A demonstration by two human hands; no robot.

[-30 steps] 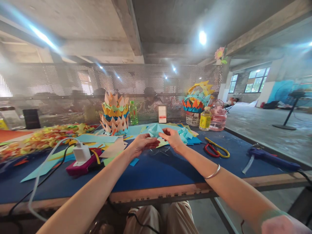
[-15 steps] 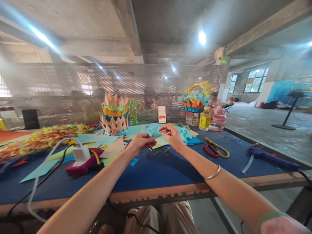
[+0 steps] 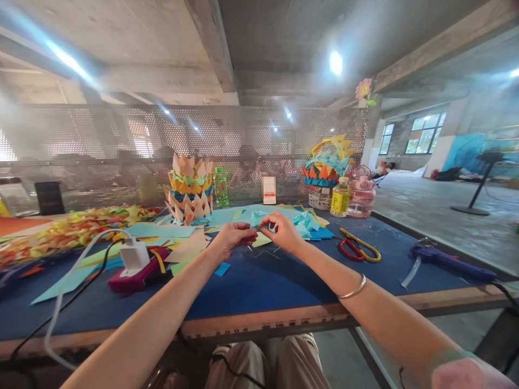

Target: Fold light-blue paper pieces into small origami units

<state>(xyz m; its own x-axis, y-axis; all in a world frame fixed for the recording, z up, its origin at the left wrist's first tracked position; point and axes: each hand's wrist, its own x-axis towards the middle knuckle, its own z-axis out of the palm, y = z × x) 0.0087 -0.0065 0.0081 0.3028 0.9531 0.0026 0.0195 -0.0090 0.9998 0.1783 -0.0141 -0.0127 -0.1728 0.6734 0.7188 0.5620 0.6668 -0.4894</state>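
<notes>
Over the middle of the blue tabletop, my left hand (image 3: 237, 237) and my right hand (image 3: 281, 231) meet around a small light-blue folded paper piece (image 3: 257, 218). Both hands pinch it between thumb and fingers, and its lower part is hidden by the fingertips. More light-blue folded paper pieces (image 3: 305, 222) lie just beyond my right hand. Light-blue and other coloured paper sheets (image 3: 227, 218) spread out behind both hands. A few thin, pale strands (image 3: 270, 254) rest on the table below them.
Scissors (image 3: 360, 246) and a blue glue gun (image 3: 450, 262) lie to the right. A charger on a purple power strip (image 3: 135, 278) sits at left, its cables trailing. Tiered paper crowns (image 3: 188, 189), bottles (image 3: 340, 197) and a phone (image 3: 269, 190) stand at the back.
My right hand has moved slightly left and down, so its fingertips now pinch the light-blue paper close to my left fingertips. The left hand has barely shifted.
</notes>
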